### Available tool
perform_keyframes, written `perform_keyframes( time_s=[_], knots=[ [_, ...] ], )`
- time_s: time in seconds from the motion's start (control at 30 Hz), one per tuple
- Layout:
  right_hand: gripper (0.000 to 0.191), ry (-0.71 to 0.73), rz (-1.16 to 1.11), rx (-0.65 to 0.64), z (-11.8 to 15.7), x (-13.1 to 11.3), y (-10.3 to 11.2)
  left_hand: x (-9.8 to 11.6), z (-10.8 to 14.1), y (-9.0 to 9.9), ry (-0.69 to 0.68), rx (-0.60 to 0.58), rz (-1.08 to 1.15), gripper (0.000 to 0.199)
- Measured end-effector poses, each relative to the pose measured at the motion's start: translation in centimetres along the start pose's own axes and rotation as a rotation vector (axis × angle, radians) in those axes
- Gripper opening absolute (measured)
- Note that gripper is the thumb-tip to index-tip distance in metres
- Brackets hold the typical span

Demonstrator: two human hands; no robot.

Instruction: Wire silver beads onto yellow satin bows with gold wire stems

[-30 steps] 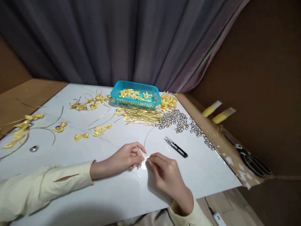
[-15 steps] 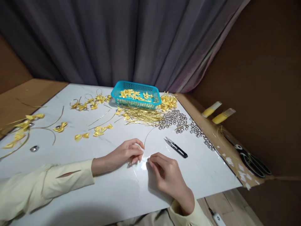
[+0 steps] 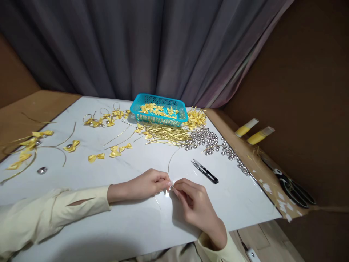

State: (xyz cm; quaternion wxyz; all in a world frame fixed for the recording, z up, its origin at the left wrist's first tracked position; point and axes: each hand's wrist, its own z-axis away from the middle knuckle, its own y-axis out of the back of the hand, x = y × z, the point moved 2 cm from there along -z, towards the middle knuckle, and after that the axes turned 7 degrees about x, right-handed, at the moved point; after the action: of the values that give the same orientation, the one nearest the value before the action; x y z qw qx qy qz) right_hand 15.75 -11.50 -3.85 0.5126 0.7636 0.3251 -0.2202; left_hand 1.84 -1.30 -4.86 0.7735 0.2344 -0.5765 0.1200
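Note:
My left hand (image 3: 155, 184) is closed, thumb and forefinger pinched at a tiny pale piece (image 3: 171, 183) in front of me. Facing it, my right hand (image 3: 195, 198) pinches at the same spot, its fingertips almost touching the left ones. The piece is too small to name, and fingers partly cover it. A thin cord (image 3: 171, 160) curves over the white tabletop just beyond the fingers. To the right lie black-handled thread snips (image 3: 205, 171), blades apart. Several yellow ribbon bows (image 3: 96, 157) rest farther left.
A blue basket (image 3: 159, 120) with yellow bows stands at the back. Before it lie gold cords (image 3: 169, 134) and a pile of silver beads (image 3: 204, 138). Along the right edge are two yellow-filled bottles (image 3: 247, 127) and scissors (image 3: 290, 187). A purple-grey curtain (image 3: 141, 47) hangs behind.
My left hand has closed from spread fingers into a pinch and moved right, meeting the right fingertips. My right hand stays almost in place. The view has shifted slightly.

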Motion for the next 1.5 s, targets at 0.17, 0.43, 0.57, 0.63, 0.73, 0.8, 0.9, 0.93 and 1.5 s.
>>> perform_keyframes(
  time_s=[0.17, 0.43, 0.57, 0.63, 0.73, 0.8, 0.9, 0.93, 1.5],
  knots=[
    [0.017, -0.031, -0.013, 0.003, -0.09, -0.24, 0.26, -0.28, -0.18, -0.03, 0.045, -0.001, 0.135, 0.028],
    [0.015, -0.031, 0.002, 0.053, -0.46, -0.92, 0.48, 0.00, 0.03, -0.16, 0.035, 0.006, 0.152, 0.031],
    [0.017, -0.025, -0.001, 0.020, -0.43, -0.68, -0.04, 0.19, 0.23, -0.17, -0.007, 0.028, 0.036, 0.028],
    [0.019, -0.029, 0.005, 0.014, -0.40, -0.58, -0.19, 0.22, 0.26, -0.19, -0.038, 0.031, 0.009, 0.026],
    [0.021, -0.036, 0.008, 0.016, -0.38, -0.58, -0.22, 0.18, 0.24, -0.27, -0.057, 0.033, -0.006, 0.025],
    [0.021, -0.037, 0.012, 0.020, -0.37, -0.63, -0.20, 0.12, 0.27, -0.33, -0.047, 0.046, -0.008, 0.026],
    [0.020, -0.032, 0.032, 0.036, -0.35, -0.61, -0.16, -0.09, 0.32, -0.35, -0.023, 0.065, 0.020, 0.029],
    [0.020, -0.030, 0.042, 0.045, -0.34, -0.57, -0.13, -0.19, 0.31, -0.30, -0.017, 0.073, 0.042, 0.030],
    [0.012, 0.005, 0.118, 0.138, -0.27, -0.58, 0.05, 0.06, 0.57, -0.24, -0.076, 0.055, 0.029, 0.029]
  ],
)
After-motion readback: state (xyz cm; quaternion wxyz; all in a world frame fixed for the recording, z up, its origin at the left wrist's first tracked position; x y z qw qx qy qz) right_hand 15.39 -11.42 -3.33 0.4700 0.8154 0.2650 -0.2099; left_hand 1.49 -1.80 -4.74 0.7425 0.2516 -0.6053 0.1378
